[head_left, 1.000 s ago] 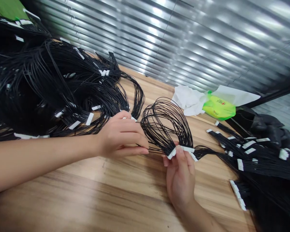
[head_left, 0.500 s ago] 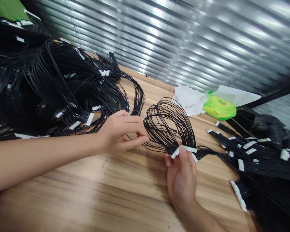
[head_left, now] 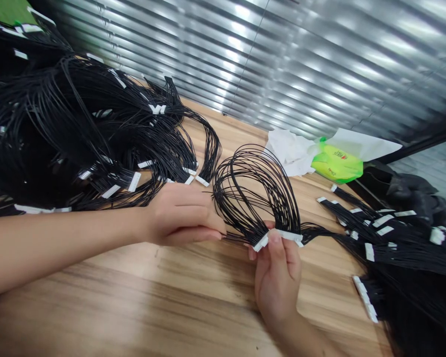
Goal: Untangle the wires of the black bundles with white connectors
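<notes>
A looped black wire harness [head_left: 258, 188] with white connectors stands up from my right hand [head_left: 278, 277]. That hand is closed, with the thumb over the white connectors [head_left: 290, 235] at the loop's two ends. My left hand [head_left: 186, 215] is at the loop's lower left, thumb and fingers pinched together where a few black wires meet the fingertips. The fingertips' exact hold is partly hidden. More black wires run from behind the right hand toward the pile at the right.
A large heap of black wire harnesses [head_left: 78, 129] covers the left of the wooden table [head_left: 141, 297]. Another pile of harnesses [head_left: 412, 263] lies at the right. White paper [head_left: 292, 151] and a green tissue packet [head_left: 338, 163] rest before the corrugated metal wall [head_left: 223, 54].
The left hand has lowered slightly, and its parted thumb and fingers have come together at the loop's wires. The loop leans a little more left; the right hand keeps its hold.
</notes>
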A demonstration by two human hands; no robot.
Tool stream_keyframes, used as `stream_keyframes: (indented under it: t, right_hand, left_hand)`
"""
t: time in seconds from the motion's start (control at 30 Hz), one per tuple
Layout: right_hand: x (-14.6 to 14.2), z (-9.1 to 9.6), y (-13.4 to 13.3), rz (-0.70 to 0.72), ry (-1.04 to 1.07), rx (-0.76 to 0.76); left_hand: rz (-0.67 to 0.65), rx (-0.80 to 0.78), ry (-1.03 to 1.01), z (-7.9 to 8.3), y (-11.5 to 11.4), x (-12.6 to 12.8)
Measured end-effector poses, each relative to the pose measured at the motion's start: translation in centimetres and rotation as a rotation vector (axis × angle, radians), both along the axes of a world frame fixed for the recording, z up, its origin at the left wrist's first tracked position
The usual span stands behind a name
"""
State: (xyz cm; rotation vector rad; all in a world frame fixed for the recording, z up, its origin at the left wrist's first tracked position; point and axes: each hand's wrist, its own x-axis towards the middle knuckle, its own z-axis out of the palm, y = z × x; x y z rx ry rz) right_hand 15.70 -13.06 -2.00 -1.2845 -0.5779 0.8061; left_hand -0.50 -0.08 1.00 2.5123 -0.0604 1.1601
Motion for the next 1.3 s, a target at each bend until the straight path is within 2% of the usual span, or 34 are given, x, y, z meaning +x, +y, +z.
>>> stream_keyframes:
  t: [0.17, 0.4, 0.7, 0.97, 1.13, 1.3]
  right_hand:
    - [-0.2, 0.2, -0.1, 0.016, -0.013, 0.021]
    - [-0.1, 0.0, -0.1, 0.038, -0.013, 0.010]
    - [-0.5, 0.3, -0.4, 0.064, -0.033, 0.074]
    - [-0.8, 0.6, -0.3, 0.098, 0.017, 0.075]
    - [-0.9, 1.0, -0.2, 0.062, 0.002, 0.066]
    - [-0.9, 1.1, -0.1, 0.027, -0.005, 0.058]
  left_hand:
    - [0.023, -0.006, -0.032, 0.6, 0.0, 0.0]
    - [0.085, -0.028, -0.005, 0.3, -0.1, -0.1]
    - [0.165, -0.173, -0.016, 0.1, -0.4, 0.0]
    - [0.050, -0.170, -0.088, 0.6, -0.4, 0.0]
    - [0.022, -0.135, -0.088, 0.5, -0.4, 0.0]
    - [-0.080, -0.126, -0.070, 0.1, -0.2, -0.3]
